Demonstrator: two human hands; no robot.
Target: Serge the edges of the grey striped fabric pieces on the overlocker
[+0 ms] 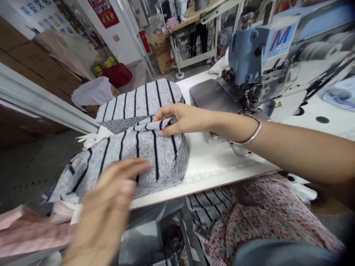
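Two stacks of grey knit fabric pieces with dark stripes lie on the white sewing table, a front stack [145,155] and a back stack [135,101]. Between thumb and fingers, my right hand [181,118] pinches the raised, folded edge of a striped fabric piece [151,126] at the far side of the front stack. My left hand [113,192], blurred by motion, is over the near side of that stack with its fingers stretched out. Whether its fingertips touch the cloth I cannot tell.
An overlock sewing machine [249,62] with a metal plate [212,94] stands right of the stacks. The table's front edge carries a printed ruler [222,171]. Floral fabric [257,210] hangs below it. Pink cloth [33,232] lies at lower left, by a white post [47,96].
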